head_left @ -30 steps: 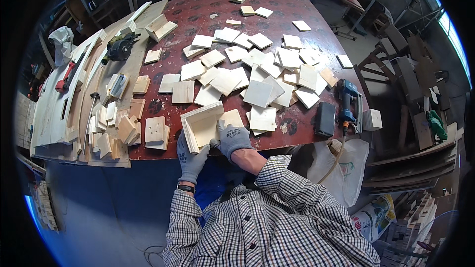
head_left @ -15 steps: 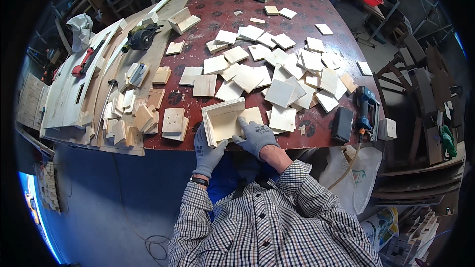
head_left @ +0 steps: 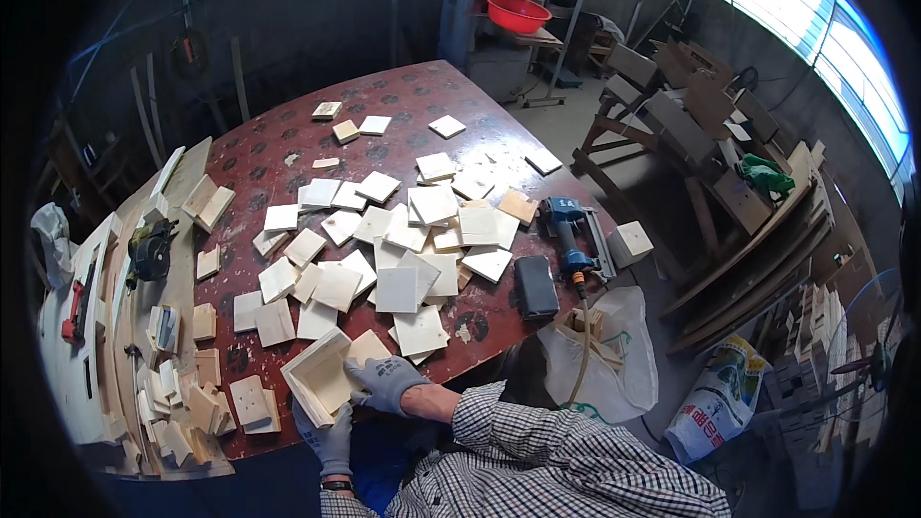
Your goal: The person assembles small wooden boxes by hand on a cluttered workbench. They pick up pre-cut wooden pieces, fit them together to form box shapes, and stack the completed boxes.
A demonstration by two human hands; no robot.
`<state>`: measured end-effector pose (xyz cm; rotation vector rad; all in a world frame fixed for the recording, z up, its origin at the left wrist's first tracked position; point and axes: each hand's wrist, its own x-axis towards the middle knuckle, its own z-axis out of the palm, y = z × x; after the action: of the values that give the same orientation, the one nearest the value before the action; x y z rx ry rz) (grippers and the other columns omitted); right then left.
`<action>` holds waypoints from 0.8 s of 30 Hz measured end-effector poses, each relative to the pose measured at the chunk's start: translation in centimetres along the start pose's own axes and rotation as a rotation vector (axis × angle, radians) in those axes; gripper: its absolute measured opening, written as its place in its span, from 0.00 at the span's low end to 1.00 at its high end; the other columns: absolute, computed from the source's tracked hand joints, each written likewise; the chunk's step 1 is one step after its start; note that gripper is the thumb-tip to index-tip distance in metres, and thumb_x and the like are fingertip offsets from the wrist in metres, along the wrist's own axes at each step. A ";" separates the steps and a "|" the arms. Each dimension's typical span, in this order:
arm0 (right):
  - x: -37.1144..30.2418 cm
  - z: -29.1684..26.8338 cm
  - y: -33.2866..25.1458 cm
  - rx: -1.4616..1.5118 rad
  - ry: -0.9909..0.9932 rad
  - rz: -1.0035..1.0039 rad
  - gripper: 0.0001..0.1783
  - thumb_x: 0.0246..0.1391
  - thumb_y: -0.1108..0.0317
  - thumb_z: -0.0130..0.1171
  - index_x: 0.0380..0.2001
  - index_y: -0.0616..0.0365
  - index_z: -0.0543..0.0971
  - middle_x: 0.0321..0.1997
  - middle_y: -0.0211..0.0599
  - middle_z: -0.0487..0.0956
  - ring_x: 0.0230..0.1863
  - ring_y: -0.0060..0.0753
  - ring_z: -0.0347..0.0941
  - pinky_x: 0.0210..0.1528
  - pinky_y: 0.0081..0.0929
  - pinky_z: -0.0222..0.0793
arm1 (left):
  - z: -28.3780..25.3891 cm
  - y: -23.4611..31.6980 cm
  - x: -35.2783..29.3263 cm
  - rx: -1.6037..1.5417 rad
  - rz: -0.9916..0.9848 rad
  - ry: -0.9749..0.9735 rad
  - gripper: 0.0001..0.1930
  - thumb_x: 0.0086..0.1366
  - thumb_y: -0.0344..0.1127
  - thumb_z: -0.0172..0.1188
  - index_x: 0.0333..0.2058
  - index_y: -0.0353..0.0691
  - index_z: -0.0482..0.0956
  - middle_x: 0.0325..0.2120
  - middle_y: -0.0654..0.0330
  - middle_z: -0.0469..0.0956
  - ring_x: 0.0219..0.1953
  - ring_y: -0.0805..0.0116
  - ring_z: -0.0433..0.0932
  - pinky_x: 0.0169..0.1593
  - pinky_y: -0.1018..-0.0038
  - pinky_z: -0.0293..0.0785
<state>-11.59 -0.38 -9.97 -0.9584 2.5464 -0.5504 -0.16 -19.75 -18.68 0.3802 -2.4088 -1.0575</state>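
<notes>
Wooden box (head_left: 317, 369), open on the side facing the wearer, is held tilted at the near edge of a broad dark-red table (head_left: 288, 139), left of its middle. To the table's left, long pale boards (head_left: 96, 259) are laid out. Off the table's right near corner, a white bag (head_left: 619, 379) is seen, with wood pieces at its mouth. The box is supported by the gloved left hand (head_left: 329, 441): its fingers are curled under the lower left side and its thumb is laid at the near edge. By the gloved right hand (head_left: 387, 382), with fingers bent and partly closed, a small pale board (head_left: 366, 348) is touched at the box's right side; whether it is pinched, or joined to the box, cannot be told. At the table's right edge a blue nail gun (head_left: 568, 240) is laid, with a dark case (head_left: 535, 288) just beside it. Beyond the box, loose pale squares (head_left: 396, 290) are heaped, many overlapped.
</notes>
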 end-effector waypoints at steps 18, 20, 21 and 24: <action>-5.9 -7.9 12.1 0.237 0.963 0.289 0.31 0.64 0.52 0.66 0.63 0.61 0.78 0.33 0.42 0.83 0.38 0.47 0.82 0.43 0.44 0.77 | 0.7 -4.8 -0.5 -0.195 -0.116 -0.047 0.54 0.51 0.34 0.79 0.73 0.27 0.56 0.70 0.39 0.63 0.71 0.43 0.67 0.75 0.56 0.63; -4.9 -11.0 16.9 0.015 1.006 0.458 0.29 0.61 0.50 0.67 0.55 0.63 0.79 0.36 0.45 0.84 0.40 0.50 0.82 0.46 0.46 0.77 | 0.9 -4.3 -0.3 -0.303 -0.166 -0.060 0.53 0.52 0.33 0.79 0.73 0.28 0.57 0.70 0.40 0.64 0.70 0.45 0.68 0.74 0.57 0.64; -4.5 -13.0 17.6 -0.072 0.970 0.600 0.30 0.59 0.45 0.67 0.50 0.61 0.78 0.39 0.49 0.85 0.44 0.54 0.83 0.49 0.48 0.78 | -0.1 -2.6 -0.4 -0.309 -0.197 -0.068 0.52 0.53 0.32 0.79 0.72 0.28 0.58 0.70 0.40 0.64 0.70 0.46 0.68 0.74 0.57 0.64; -2.7 -16.1 23.4 -0.088 0.725 0.806 0.45 0.52 0.30 0.64 0.60 0.56 0.78 0.56 0.55 0.82 0.57 0.54 0.80 0.59 0.48 0.76 | -0.2 -1.8 -0.2 -0.341 -0.227 -0.098 0.51 0.53 0.30 0.79 0.72 0.28 0.58 0.69 0.42 0.65 0.69 0.49 0.69 0.73 0.59 0.66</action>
<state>-29.75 21.38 -6.73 0.3850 3.2567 -0.5910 0.24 -21.02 -19.95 0.4985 -2.2466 -1.5910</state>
